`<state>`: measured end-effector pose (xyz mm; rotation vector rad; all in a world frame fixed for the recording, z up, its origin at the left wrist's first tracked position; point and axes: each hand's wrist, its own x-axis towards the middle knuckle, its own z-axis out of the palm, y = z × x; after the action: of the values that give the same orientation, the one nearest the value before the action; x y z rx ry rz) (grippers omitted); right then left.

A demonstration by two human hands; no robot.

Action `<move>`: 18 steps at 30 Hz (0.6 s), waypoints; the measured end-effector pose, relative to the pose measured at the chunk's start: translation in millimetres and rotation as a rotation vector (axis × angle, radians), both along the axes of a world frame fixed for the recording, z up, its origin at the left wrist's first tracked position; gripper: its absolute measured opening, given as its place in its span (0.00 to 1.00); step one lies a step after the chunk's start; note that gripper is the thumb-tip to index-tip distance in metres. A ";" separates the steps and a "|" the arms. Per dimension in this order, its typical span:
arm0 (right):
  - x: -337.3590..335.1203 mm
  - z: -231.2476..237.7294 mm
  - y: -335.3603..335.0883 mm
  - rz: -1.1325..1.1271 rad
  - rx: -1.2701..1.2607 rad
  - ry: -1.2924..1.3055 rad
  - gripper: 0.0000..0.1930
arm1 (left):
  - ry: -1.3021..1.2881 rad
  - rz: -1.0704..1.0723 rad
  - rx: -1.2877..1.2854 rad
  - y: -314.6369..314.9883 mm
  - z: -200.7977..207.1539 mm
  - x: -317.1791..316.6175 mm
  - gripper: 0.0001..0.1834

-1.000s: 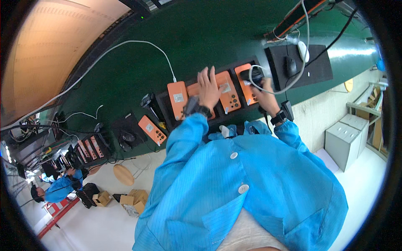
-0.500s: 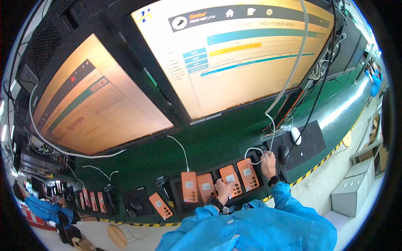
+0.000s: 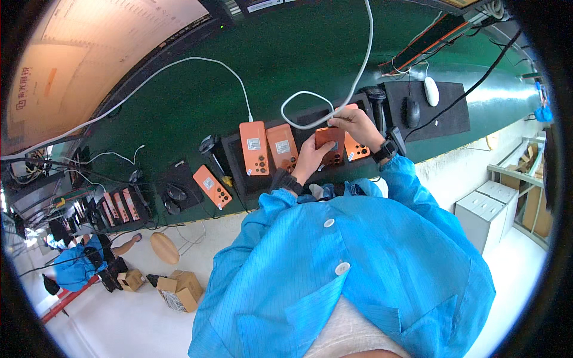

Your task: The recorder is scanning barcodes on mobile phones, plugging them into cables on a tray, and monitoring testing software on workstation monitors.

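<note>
My left hand (image 3: 310, 157) is closed around the lower left side of an orange smartphone (image 3: 335, 156), raised a little off the dark tray (image 3: 239, 156). At that phone's top edge my right hand (image 3: 359, 127) pinches the end of a white charging cable (image 3: 315, 126); whether the plug is inside the port is hidden by the fingers. Another phone (image 3: 357, 151) lies partly under my right hand. To the left of my hands, a phone (image 3: 282, 147) rests on the tray beside a phone with a cable in its top (image 3: 254, 138).
One more phone (image 3: 210, 184) lies left of the tray, near a handheld scanner (image 3: 210, 145). A second scanner (image 3: 376, 99), a black mouse (image 3: 411, 112) and a white mouse (image 3: 431, 91) are at the right. A monitor (image 3: 89, 59) stands at upper left. A co-worker in blue (image 3: 80, 262) is far left.
My left hand has taken up one phone from the row. My right hand has brought the white cable leftward to its top edge. The view has tilted downward.
</note>
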<state>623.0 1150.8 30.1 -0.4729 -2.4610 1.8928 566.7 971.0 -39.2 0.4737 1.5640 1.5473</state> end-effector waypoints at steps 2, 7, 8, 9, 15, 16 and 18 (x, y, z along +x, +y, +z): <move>-0.7 -0.7 -5.8 -0.027 -0.031 -0.065 0.10 | -0.043 0.019 0.060 -0.6 4.7 1.3 0.15; 0.6 5.5 -5.3 -0.009 0.043 0.043 0.11 | -0.050 0.016 0.101 0.1 3.9 3.4 0.15; 1.1 7.5 -4.0 0.040 0.124 0.041 0.10 | -0.050 0.021 0.100 0.4 2.6 3.6 0.15; 1.2 8.8 -3.8 0.075 0.191 0.066 0.10 | -0.051 0.022 0.133 0.8 1.1 4.1 0.15; -6.2 -2.2 -10.6 0.045 0.084 -0.026 0.10 | 0.020 0.048 0.140 0.4 -10.9 -0.7 0.16; -9.7 -6.4 -10.6 0.089 0.094 0.035 0.10 | 0.020 0.040 0.124 -1.4 -12.9 -2.3 0.16; -19.6 -15.2 -10.5 0.136 0.277 -0.017 0.12 | 0.057 0.042 0.060 -7.2 -16.2 -11.9 0.20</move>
<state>603.3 1140.3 14.9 -0.3213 -2.7723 1.5538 554.8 963.8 -55.3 0.5261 1.5833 1.6290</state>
